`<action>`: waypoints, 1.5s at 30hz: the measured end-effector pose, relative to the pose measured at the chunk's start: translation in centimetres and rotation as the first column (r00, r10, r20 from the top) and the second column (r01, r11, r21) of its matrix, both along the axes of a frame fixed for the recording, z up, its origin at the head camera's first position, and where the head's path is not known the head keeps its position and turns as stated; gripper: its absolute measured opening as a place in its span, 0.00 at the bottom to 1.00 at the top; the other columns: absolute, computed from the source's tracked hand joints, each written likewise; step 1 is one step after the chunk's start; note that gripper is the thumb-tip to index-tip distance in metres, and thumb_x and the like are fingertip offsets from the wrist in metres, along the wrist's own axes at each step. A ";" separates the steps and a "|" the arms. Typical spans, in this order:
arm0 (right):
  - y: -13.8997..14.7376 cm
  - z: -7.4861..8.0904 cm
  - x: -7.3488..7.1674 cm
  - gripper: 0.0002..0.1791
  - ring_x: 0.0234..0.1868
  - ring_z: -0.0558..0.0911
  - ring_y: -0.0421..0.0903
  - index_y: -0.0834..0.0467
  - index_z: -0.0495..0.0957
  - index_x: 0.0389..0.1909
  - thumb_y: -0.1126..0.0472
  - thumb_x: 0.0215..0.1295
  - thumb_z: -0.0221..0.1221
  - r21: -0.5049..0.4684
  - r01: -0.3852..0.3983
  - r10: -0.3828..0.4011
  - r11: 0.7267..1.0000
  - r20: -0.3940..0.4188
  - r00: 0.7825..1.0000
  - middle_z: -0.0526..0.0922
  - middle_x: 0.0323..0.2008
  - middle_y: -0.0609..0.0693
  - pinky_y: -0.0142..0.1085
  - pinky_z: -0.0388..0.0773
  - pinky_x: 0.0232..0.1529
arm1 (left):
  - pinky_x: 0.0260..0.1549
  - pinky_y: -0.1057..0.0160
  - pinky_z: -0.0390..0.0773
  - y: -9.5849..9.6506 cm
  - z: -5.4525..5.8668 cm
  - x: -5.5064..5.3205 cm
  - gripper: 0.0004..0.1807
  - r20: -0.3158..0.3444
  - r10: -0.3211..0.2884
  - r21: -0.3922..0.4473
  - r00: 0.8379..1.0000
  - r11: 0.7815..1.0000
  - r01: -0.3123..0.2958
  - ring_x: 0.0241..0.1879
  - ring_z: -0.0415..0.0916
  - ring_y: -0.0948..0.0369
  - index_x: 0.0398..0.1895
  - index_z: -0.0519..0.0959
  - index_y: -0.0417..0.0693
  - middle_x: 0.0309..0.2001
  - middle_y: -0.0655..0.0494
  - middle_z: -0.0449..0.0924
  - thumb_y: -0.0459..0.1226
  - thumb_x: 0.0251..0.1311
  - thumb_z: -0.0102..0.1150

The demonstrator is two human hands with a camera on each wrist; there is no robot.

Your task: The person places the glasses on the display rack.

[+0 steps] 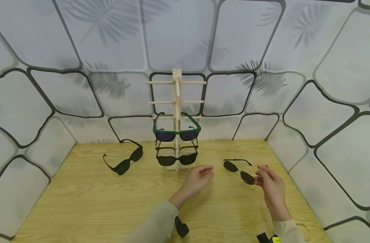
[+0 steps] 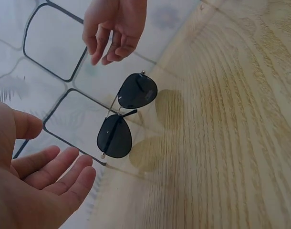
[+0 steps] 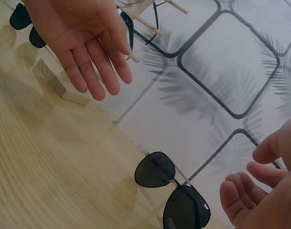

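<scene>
A pair of dark-lensed sunglasses (image 1: 247, 178) with a thin metal frame lies on the table to the right. Beside it is my right hand (image 1: 273, 190), its fingers loosely bent with nothing between them. In the right wrist view a gap shows between that hand (image 3: 265, 186) and the sunglasses (image 3: 187, 207). My left hand (image 1: 197, 182) hovers between these sunglasses and the wooden display stand (image 1: 177, 76). Its fingers are relaxed and hold nothing, as the left wrist view shows of the hand (image 2: 45, 176).
Green-framed sunglasses (image 1: 189, 135), clear-lensed glasses (image 1: 188, 150) and black sunglasses (image 1: 188, 159) hang one above another on the stand. Bare pegs (image 1: 192, 82) stick out above them. Another black pair of sunglasses (image 1: 123, 167) lies left on the wooden table (image 1: 90, 202). Patterned walls (image 1: 175, 33) enclose it.
</scene>
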State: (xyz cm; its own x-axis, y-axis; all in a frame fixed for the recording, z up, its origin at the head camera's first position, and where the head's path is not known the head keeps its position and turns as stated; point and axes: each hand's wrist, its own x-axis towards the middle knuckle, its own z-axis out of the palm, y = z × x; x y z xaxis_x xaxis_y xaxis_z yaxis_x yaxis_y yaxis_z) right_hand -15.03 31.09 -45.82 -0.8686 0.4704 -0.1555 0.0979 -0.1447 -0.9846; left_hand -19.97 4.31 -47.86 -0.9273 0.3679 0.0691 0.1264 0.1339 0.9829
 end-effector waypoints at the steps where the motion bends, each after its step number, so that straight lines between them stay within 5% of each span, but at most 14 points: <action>1: 0.1 -0.2 0.1 0.10 0.34 0.85 0.37 0.44 0.87 0.40 0.61 0.78 0.59 -0.004 0.006 -0.006 1.000 0.003 1.000 0.86 0.33 0.40 0.28 0.86 0.35 | 0.61 0.50 0.84 0.2 0.0 -0.2 0.18 0.005 -0.002 -0.006 1.000 1.000 0.002 0.61 0.83 0.48 0.62 0.84 0.43 0.61 0.44 0.85 0.40 0.76 0.59; 17: 1.8 -3.6 1.6 0.18 0.29 0.85 0.36 0.42 0.88 0.30 0.65 0.77 0.59 -0.043 0.091 -0.090 0.995 0.028 0.996 0.86 0.31 0.41 0.27 0.86 0.31 | 0.52 0.56 0.87 5.3 -2.1 -3.5 0.18 0.068 0.040 -0.098 0.997 0.995 -0.034 0.51 0.86 0.57 0.62 0.85 0.46 0.51 0.53 0.90 0.41 0.74 0.60; 25: 2.2 -4.5 1.8 0.16 0.31 0.85 0.36 0.40 0.87 0.33 0.63 0.78 0.59 -0.015 0.048 -0.047 0.999 0.048 0.998 0.85 0.33 0.39 0.28 0.87 0.35 | 0.58 0.49 0.85 6.2 -2.9 -4.2 0.23 0.057 -0.027 -0.141 0.998 0.989 0.035 0.60 0.83 0.50 0.70 0.79 0.48 0.59 0.48 0.86 0.48 0.80 0.55; 37: 1.4 -5.2 1.4 0.16 0.30 0.86 0.37 0.42 0.87 0.36 0.66 0.77 0.59 -0.047 0.058 -0.056 0.997 0.042 0.998 0.85 0.31 0.40 0.30 0.88 0.33 | 0.66 0.46 0.79 7.4 -3.1 -4.5 0.28 0.084 -0.038 -0.193 0.996 0.980 0.054 0.66 0.78 0.51 0.78 0.71 0.54 0.64 0.51 0.82 0.53 0.82 0.48; 45: 1.2 -5.3 1.2 0.18 0.28 0.86 0.37 0.42 0.87 0.34 0.67 0.77 0.58 -0.036 0.063 -0.061 0.997 0.044 0.997 0.85 0.31 0.41 0.30 0.87 0.31 | 0.69 0.46 0.76 7.9 -3.1 -5.4 0.31 0.034 -0.105 -0.263 0.994 0.959 0.110 0.70 0.75 0.50 0.83 0.62 0.53 0.72 0.46 0.75 0.53 0.84 0.42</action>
